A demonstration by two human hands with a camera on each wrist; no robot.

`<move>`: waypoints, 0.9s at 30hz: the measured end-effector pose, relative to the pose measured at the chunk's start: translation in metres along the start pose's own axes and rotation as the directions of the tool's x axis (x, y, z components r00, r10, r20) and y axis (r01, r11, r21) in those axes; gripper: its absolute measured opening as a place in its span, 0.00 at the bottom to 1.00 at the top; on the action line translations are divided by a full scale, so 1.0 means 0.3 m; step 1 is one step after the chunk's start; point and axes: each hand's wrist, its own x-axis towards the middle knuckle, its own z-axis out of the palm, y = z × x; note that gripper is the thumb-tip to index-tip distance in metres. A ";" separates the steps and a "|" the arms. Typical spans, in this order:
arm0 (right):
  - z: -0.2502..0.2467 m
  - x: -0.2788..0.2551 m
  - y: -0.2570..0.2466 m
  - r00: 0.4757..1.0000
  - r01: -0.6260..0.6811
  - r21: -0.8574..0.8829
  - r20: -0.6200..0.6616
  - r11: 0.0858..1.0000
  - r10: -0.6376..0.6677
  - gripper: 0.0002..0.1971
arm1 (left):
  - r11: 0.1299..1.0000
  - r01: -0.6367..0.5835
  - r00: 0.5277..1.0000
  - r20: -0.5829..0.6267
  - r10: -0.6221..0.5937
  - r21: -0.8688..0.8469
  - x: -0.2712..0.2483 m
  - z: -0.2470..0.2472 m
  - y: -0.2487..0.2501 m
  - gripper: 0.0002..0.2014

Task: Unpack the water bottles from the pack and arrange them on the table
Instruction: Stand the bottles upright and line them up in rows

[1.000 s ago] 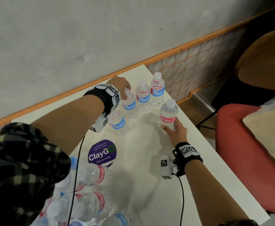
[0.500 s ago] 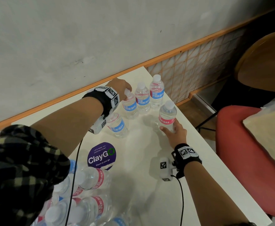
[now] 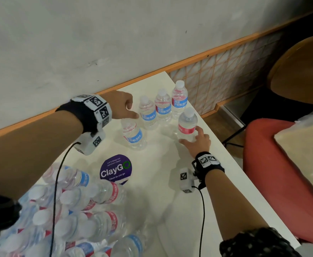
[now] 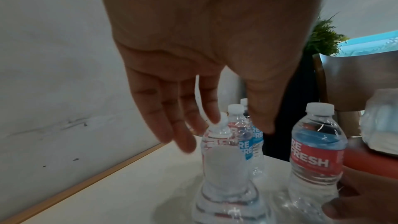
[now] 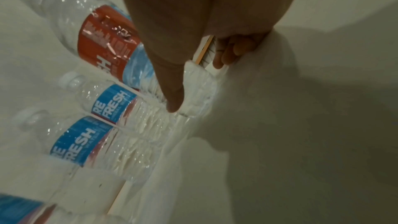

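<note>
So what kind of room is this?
Probably an office pantry or canteen. The sticker on the white table says "Let's keep our pantries clean", and chairs stand beside it along a wall.

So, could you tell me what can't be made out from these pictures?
- Pack: head view, cut off at the bottom-left edge and blurred; bottle count unclear.
- Red-label bottle: right wrist view, right hand covers its base, hiding the fingers' contact.
- Back-row bottle: left wrist view, mostly behind the left hand.
</note>
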 end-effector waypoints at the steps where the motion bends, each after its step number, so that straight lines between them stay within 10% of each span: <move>1: -0.001 -0.006 -0.009 1.000 -0.007 -0.003 -0.022 1.000 0.007 0.41 | 1.000 0.018 0.997 0.072 -0.019 0.010 -0.015 0.006 -0.001 0.22; 5: -0.007 -0.008 -0.028 0.999 -0.005 -0.116 0.039 0.993 0.009 0.45 | 1.000 0.013 0.972 0.235 -0.018 0.020 -0.036 0.039 -0.008 0.21; 27: 0.007 -0.010 -0.069 0.991 -0.130 -0.093 0.005 0.987 0.131 0.37 | 0.993 -0.013 0.995 -0.100 0.002 -0.115 0.032 0.065 -0.030 0.11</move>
